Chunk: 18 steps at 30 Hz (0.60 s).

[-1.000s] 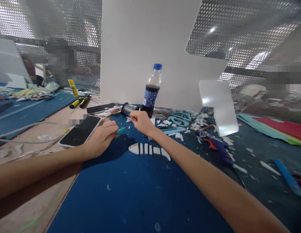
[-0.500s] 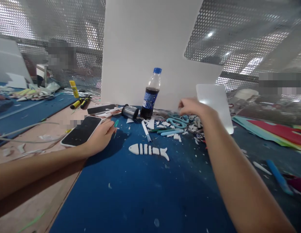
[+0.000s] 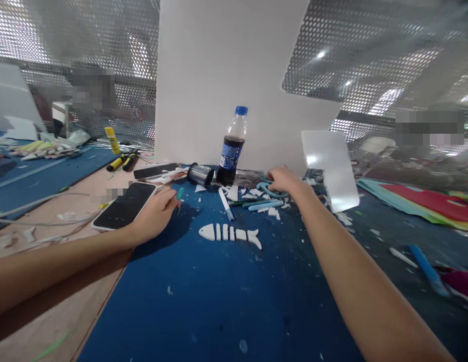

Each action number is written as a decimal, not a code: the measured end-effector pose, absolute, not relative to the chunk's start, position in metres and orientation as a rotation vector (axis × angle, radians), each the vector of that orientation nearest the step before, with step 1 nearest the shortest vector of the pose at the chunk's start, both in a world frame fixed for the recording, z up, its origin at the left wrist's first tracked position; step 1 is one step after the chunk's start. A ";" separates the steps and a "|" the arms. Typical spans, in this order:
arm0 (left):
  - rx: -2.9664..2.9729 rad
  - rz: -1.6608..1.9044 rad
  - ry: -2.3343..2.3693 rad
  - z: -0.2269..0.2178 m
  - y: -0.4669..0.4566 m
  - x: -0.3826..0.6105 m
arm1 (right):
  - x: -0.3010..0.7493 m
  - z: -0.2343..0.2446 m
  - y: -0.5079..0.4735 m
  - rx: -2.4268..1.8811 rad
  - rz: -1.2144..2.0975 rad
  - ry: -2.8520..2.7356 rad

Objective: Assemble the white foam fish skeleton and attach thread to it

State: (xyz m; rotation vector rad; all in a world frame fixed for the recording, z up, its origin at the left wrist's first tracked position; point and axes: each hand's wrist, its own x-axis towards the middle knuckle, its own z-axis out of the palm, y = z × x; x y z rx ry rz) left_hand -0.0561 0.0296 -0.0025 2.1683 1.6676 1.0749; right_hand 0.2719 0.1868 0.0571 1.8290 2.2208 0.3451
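My left hand point(image 3: 155, 213) rests by the phone point(image 3: 125, 205) at the mat's left side. Its fingers are closed around a small teal-ended tool point(image 3: 180, 193) with a thin tip pointing down; the rest is hidden. At the back right, my right hand point(image 3: 288, 181) is down at the light blue scissors point(image 3: 272, 193), its fingers curled on the handles and partly hidden. Between the hands lies a white fish point(image 3: 207, 232) in several separate pieces, lined up from head to tail on the blue mat point(image 3: 218, 296).
A cola bottle point(image 3: 230, 151) stands before a white board point(image 3: 218, 65), beside a spool point(image 3: 200, 174). A white marker point(image 3: 226, 204), a light blue pen point(image 3: 265, 205) and white scraps lie behind the fish. Coloured sheets point(image 3: 426, 201) lie at right.
My right hand has moved down and slightly left onto the scissors. The left hand stays by the phone with the teal-ended tool. The view has shifted a little.
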 end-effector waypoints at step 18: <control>2.002 1.193 1.617 -0.003 0.031 -0.058 | 0.236 0.143 0.124 2.385 0.557 2.156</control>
